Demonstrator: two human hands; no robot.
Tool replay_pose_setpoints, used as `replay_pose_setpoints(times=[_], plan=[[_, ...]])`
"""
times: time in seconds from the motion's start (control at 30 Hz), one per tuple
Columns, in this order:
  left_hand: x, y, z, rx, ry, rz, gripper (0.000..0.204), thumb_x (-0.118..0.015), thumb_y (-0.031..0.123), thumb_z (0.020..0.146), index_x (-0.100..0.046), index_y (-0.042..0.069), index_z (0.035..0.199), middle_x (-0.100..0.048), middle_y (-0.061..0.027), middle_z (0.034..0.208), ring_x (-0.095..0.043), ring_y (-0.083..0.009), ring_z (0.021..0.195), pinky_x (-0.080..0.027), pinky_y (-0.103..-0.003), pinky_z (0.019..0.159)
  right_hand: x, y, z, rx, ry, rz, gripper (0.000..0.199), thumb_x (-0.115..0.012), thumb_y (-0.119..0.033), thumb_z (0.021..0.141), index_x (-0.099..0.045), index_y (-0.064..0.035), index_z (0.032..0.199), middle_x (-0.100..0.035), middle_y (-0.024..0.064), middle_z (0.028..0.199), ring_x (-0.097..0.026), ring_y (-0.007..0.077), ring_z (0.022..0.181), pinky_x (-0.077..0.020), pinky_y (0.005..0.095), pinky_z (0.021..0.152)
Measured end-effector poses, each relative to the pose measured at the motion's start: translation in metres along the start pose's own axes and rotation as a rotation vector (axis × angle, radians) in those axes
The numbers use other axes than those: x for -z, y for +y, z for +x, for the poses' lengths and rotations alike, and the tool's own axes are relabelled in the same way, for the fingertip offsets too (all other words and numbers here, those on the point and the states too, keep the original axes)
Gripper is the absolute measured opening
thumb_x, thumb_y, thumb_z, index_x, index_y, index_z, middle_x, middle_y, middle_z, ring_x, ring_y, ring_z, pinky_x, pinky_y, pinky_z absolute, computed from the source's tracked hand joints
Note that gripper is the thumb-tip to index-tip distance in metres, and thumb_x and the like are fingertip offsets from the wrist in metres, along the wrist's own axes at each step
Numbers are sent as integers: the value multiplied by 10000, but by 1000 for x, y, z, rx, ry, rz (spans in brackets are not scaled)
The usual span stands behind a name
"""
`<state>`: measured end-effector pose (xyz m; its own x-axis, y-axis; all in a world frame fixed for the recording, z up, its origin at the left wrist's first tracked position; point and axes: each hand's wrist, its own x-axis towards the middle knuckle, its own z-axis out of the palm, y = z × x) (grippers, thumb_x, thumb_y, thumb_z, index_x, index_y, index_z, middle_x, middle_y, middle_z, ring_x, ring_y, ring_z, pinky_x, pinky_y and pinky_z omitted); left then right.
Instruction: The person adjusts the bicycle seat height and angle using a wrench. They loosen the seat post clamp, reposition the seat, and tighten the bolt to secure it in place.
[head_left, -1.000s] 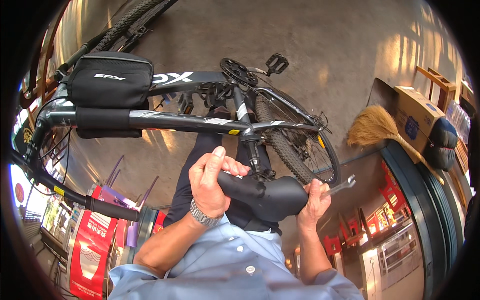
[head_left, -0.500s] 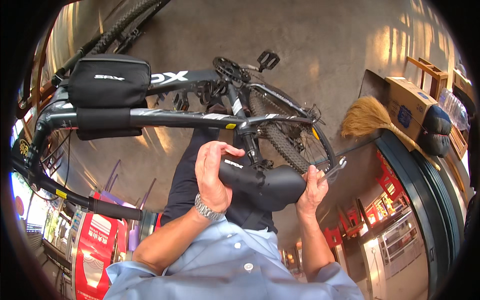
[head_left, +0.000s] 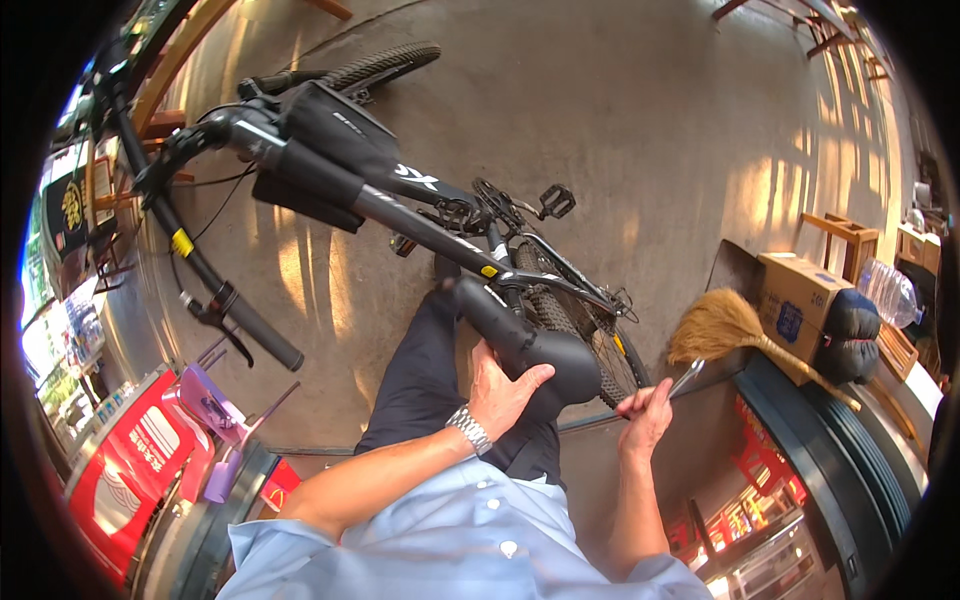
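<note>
White ltrs on bike frame (head_left: 430, 236), blk bag (head_left: 342, 132), red panel (head_left: 140, 440); blue logo on ctn (head_left: 793, 312)

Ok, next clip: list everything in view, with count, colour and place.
Bike: 1, black and grey, across the middle
Saddle: 1, black, on the bike
Bag: 1, black, on the frame
Broom: 1, straw, right
Box: 1, brown, beside the broom
Bundle: apparently 1, dark, by the box
Bottle: 1, clear, far right
Wooden furniture: several, brown, right and upper edges
Sign: 1 large, red and white, lower left
Wrench: 1, silver, in the right hand
Watch: 1, silver, left wrist
Shirt: 1, light blue, bottom
Trousers: 1 pair, dark, below centre
Left hand: 1, bare, touching the saddle
Right hand: 1, bare, holding the wrench
</note>
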<state>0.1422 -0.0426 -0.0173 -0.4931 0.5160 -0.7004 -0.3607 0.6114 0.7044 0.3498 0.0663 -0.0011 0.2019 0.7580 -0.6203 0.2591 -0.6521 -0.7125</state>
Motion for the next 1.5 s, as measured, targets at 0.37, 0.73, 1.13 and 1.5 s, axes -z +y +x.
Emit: replay_pose_setpoints(times=[0.37,0.73,1.13,1.5], plan=[[-17,-33,-2,-263,59,14,937,-833,558,722,-443,3,1368,-505,-268,1301,-515,-431,1190,-427,-487,1024,149,219,-131,-342,-36,-367,501,-479,-524,1022,-485,-79,792,-472,30,585,-519,162,431,-453,306,402],[-18,-37,14,-239,118,196,913,-776,551,767,-420,-61,1343,-509,-279,1267,-526,-439,1203,-427,-496,1038,199,237,-145,32,4,-425,408,-466,-464,1048,-564,-78,956,-410,-46,621,-394,70,511,-337,244,460],[-78,7,13,-124,892,383,629,-477,548,980,-509,-28,1230,-605,-257,1202,-593,-416,1130,-467,-526,943,267,156,-52,78,-402,-240,166,-519,-184,1051,-600,-42,1078,-547,-4,729,-516,69,597,-445,232,557],[-81,11,5,-4,951,293,596,-318,495,1047,-506,15,1346,-609,-245,1286,-605,-439,1132,-471,-527,953,234,38,70,223,-721,-207,136,-567,-87,1010,-579,-46,1139,-543,-17,799,-493,56,719,-411,211,647]])
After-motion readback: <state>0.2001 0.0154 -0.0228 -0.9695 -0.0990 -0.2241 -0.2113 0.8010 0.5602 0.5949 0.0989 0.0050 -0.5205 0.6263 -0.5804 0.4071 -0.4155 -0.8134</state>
